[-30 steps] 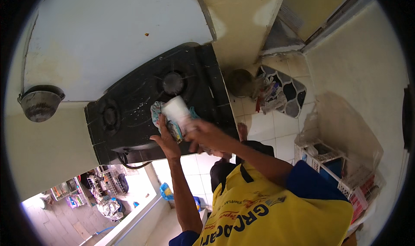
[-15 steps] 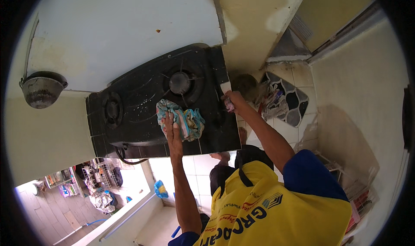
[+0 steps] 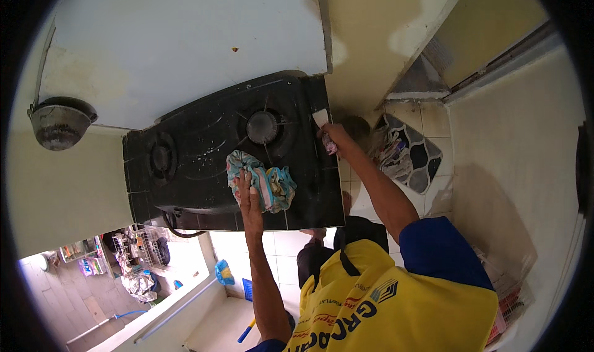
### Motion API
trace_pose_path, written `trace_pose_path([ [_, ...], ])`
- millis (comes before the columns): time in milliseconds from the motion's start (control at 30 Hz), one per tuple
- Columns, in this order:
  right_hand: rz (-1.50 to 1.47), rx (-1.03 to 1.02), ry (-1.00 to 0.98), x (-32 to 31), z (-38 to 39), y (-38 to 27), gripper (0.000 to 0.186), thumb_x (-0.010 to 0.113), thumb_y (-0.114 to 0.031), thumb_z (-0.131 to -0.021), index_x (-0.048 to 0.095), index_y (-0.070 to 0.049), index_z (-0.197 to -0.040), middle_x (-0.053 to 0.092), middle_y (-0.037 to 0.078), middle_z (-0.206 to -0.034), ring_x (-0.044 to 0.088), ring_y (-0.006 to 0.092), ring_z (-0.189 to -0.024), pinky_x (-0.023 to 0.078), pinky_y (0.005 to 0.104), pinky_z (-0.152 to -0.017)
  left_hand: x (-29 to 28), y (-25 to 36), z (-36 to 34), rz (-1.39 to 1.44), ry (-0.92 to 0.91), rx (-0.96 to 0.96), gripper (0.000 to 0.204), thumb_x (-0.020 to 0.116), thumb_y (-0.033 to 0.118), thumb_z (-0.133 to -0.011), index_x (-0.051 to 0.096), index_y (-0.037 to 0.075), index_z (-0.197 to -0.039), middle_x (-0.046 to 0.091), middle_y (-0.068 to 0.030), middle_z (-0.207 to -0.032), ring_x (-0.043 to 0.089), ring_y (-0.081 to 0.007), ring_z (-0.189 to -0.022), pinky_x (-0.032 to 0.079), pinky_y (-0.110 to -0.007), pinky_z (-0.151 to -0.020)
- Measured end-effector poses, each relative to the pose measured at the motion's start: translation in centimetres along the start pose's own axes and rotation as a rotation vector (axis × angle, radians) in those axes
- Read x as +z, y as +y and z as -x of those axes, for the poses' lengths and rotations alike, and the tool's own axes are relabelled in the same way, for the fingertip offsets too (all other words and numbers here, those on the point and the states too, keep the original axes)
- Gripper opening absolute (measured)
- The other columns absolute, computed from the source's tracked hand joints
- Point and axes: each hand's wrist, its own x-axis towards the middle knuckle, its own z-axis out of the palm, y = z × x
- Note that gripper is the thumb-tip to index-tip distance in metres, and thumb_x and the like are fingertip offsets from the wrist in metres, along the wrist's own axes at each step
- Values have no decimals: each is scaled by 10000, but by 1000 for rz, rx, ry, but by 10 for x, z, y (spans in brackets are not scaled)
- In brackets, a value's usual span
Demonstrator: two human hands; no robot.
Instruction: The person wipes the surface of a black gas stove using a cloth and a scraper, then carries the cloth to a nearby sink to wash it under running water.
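A black two-burner gas stove [image 3: 204,185] sits on a black-tiled counter. On its near right part lies a bunched cloth [image 3: 266,191], turquoise with patterned and striped parts. My left hand [image 3: 249,194] rests on the cloth's left side, fingers stretched out over it. At the counter's right edge my right hand [image 3: 334,136] is closed around a scraper [image 3: 320,118]. Its flat, pale blade points away from me along the stove's right side. A pinkish part shows below my fingers. Small pale specks dot the stove top between the burners.
A blackened pot [image 3: 60,126] hangs on the left wall. Right of the counter, a patterned mat [image 3: 421,160] with crumpled plastic on it lies on the tiled floor. A hose [image 3: 179,233] loops below the stove's front. Wire racks [image 3: 145,247] stand at the lower left.
The view has shifted slightly, so the stove sits a little lower. My left hand stays on the cloth, and my right hand still grips the scraper near the counter's right edge.
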Motion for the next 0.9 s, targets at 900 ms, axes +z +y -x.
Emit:
trace_pose_path([
  [900, 131, 181, 2, -15, 5, 6, 236, 549, -221, -868, 636, -4, -840, 522, 74, -570, 497, 185, -453, 391, 355, -418, -15, -17, -8, -82, -77, -3, 569, 519, 362, -982, 390, 95, -1468, 270, -128, -1573, 90, -328, -1487, 117, -474, -1178],
])
